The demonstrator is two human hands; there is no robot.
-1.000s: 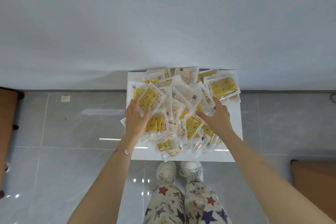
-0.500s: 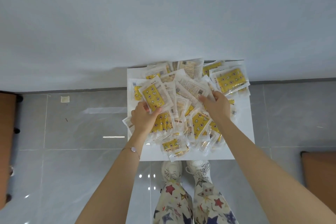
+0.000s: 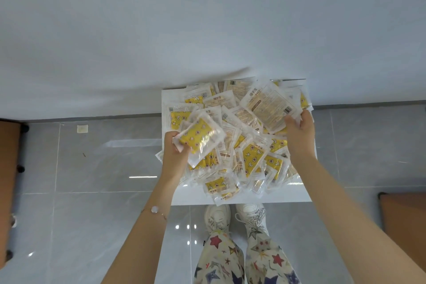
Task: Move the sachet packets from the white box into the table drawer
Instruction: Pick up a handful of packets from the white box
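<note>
Over the left side of the heap, the left hand [image 3: 174, 153] has its fingers curled round a yellow sachet [image 3: 201, 138], holding it tilted by the near corner. Over on the right, the right hand [image 3: 299, 137] pinches a printed-side-up sachet [image 3: 268, 105] by its near edge. Both sit just above the pile of sachet packets [image 3: 250, 163], which pretty much buries the white counter [image 3: 289, 192], with a few hanging past its left edge. The counter's right up against the wall, with white sneakers [image 3: 217, 217] on the grey tile floor [image 3: 92, 163] by its near edge.
</note>
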